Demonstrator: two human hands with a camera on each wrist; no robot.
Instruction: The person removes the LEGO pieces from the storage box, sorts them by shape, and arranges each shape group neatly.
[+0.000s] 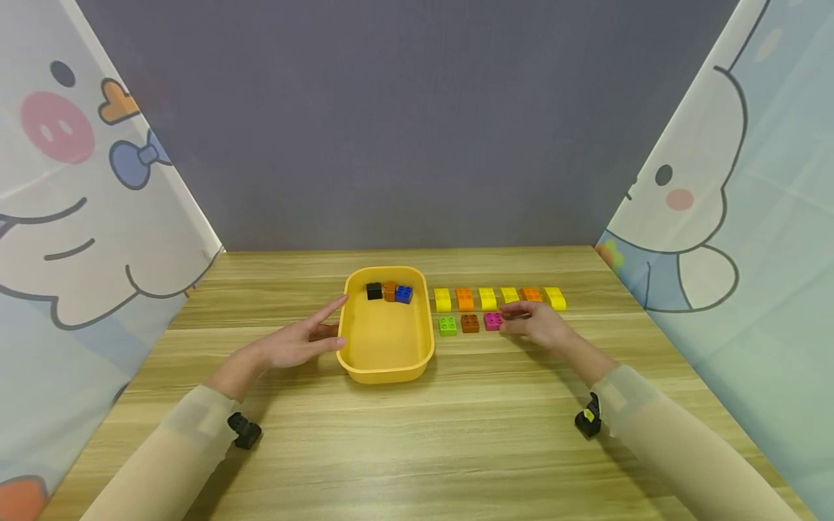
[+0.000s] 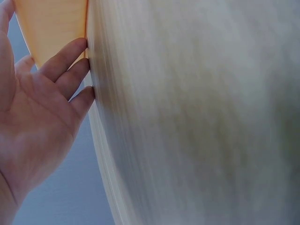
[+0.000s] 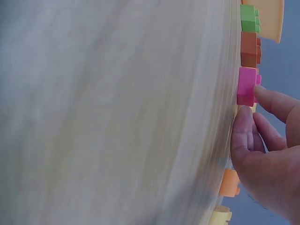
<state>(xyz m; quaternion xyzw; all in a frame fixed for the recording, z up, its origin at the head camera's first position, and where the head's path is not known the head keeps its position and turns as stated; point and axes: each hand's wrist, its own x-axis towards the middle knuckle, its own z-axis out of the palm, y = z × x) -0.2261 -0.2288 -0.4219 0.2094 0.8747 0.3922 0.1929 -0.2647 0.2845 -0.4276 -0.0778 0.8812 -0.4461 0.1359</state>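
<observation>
Against the left wall of a yellow tray [image 1: 386, 376] rests my left hand [image 1: 296, 346], its fingers spread and fairly straight. In the left wrist view, fingertips lie near the tray's lower edge. My right hand [image 1: 536, 324] is at the right end of a short row of toy bricks, where a fingertip touches the studded top of a magenta brick [image 3: 247, 86]. Its other fingers lie beside that brick, not curled round it. A brown brick [image 1: 470, 323] and a lime green brick [image 1: 447, 325] continue this row toward the tray.
Inside the tray, at its far end, are a black brick [image 1: 374, 291], an orange-brown brick [image 1: 389, 291] and a blue brick [image 1: 404, 294]. Behind the short row stands a longer row of yellow and orange bricks [image 1: 465, 299]. A grey panel [image 1: 404, 130] rises behind the table.
</observation>
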